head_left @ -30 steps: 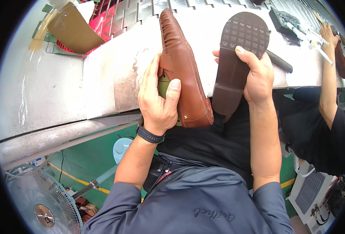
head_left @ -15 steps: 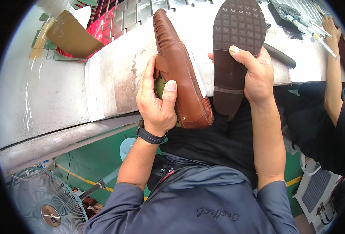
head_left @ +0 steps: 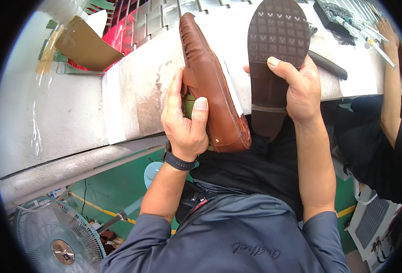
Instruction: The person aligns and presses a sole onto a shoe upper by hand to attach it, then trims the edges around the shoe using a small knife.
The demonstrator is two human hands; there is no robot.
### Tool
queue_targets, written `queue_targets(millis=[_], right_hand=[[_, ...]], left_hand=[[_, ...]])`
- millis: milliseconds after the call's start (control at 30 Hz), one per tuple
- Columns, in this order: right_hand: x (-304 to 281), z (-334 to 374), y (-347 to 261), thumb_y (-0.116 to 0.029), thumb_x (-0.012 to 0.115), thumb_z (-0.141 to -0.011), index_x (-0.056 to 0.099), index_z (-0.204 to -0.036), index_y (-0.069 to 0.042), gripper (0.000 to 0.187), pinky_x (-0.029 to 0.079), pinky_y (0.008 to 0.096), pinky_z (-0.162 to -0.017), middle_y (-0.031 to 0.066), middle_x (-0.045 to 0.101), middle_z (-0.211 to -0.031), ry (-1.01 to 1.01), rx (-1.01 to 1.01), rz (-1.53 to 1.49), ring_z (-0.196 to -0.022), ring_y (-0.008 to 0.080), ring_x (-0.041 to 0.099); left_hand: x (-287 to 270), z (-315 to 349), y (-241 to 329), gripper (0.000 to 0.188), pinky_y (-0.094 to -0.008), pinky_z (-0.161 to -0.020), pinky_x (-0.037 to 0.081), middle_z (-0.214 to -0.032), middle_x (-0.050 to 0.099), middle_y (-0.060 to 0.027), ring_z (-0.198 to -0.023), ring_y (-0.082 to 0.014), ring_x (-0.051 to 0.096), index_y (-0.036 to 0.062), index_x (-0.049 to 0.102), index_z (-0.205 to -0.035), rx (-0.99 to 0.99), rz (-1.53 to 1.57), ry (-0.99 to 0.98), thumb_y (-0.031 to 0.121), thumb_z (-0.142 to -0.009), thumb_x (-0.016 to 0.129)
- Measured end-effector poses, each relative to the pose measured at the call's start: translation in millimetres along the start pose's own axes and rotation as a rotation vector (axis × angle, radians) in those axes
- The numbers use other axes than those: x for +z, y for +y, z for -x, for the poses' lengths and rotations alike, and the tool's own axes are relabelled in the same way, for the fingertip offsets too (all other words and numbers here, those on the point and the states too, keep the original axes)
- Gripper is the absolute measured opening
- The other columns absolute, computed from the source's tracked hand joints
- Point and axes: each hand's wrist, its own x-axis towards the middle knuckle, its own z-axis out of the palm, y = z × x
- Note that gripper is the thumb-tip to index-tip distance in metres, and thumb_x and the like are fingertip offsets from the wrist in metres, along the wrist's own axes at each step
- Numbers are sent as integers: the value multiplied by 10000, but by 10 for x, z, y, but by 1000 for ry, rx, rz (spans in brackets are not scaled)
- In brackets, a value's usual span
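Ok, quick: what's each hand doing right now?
Left hand: closed on the brown shoe.
Right hand: closed on the dark sole.

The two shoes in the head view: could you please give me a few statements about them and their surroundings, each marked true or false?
1. The left hand holds a brown loafer on its side. True.
2. The right hand holds a white trainer. False: it holds a dark shoe with its patterned sole turned up toward the camera.
3. A dark wristband sits on the left wrist. True.
4. The two shoes are pressed together. False: a gap of pale workbench shows between them.
5. A fan stands on the floor at lower left. True.
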Motion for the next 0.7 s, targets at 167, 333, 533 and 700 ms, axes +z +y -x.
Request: queue_targets(millis=[167, 333, 533, 700], right_hand=[[38, -12, 115, -34, 633, -956, 635, -1273, 53, 328, 626, 381, -879, 154, 770, -1096, 40, -5, 22, -919, 244, 771], [-97, 32, 84, 2, 684, -945, 681, -1255, 31, 311, 596, 349, -922, 95, 768, -1133, 26, -34, 46, -1002, 170, 730], [-44, -14, 245, -7, 725, -940, 656, -1254, 27, 323, 550, 316, -963, 52, 733, -1165, 8, -79, 185, -1053, 132, 670], [-105, 35, 154, -69, 718, -904, 653, -1221, 41, 342, 559, 328, -904, 88, 757, -1067, 33, -131, 161, -963, 150, 683]], left_hand=[[-15, 24, -52, 644, -442, -1127, 479, -1421, 634, -274, -1294, -394, 633, -96, 517, -1517, 16, -70, 7, 220, -984, 695], [75, 14, 58, 625, -440, -1080, 499, -1389, 653, -268, -1232, -374, 649, -71, 531, -1520, -42, -74, -21, 270, -1009, 651], [1, 55, -18, 597, -458, -1155, 440, -1431, 626, -313, -1328, -418, 614, -125, 504, -1512, -31, -47, 18, 264, -1067, 589], [90, 51, 34, 591, -417, -1187, 402, -1479, 605, -258, -1370, -329, 576, -104, 470, -1555, -14, -14, -43, 294, -1122, 534]])
